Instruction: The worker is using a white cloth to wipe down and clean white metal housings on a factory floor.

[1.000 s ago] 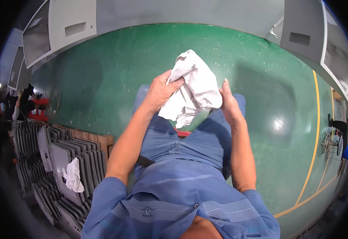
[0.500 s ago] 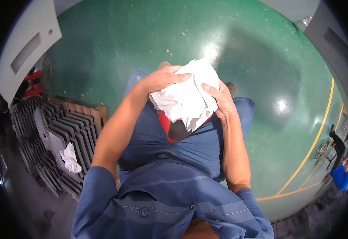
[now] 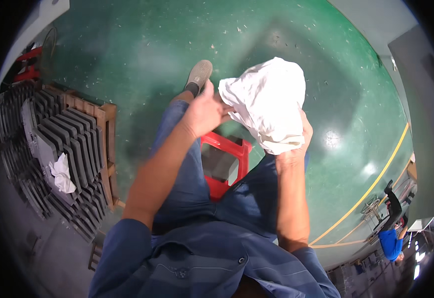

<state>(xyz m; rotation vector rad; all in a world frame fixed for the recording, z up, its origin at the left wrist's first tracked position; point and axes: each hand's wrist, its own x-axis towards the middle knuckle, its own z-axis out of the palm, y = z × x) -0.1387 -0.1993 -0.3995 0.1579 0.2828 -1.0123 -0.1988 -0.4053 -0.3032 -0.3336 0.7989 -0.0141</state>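
A bunched white cloth (image 3: 269,102) is up in front of me, above my knees. My right hand (image 3: 305,133) grips it from below and the right side, its fingers mostly hidden behind the fabric. My left hand (image 3: 203,111) is at the cloth's left edge with thumb raised and fingers apart. The fingertips reach the fabric's border; whether they touch it I cannot tell. Between my legs shows a red stool (image 3: 227,144) with an open frame and a dark middle.
Stacked grey panels (image 3: 70,141) stand on a wooden pallet (image 3: 108,149) at left, with a second crumpled white cloth (image 3: 62,174) on them. The floor (image 3: 142,54) is green, with a yellow line (image 3: 366,198) at right. A person in blue (image 3: 391,243) is farther off.
The white cloth has moved to the right and farther from me, in my right hand. My left hand has come off its top to its left edge. My view has shifted, uncovering the red stool.
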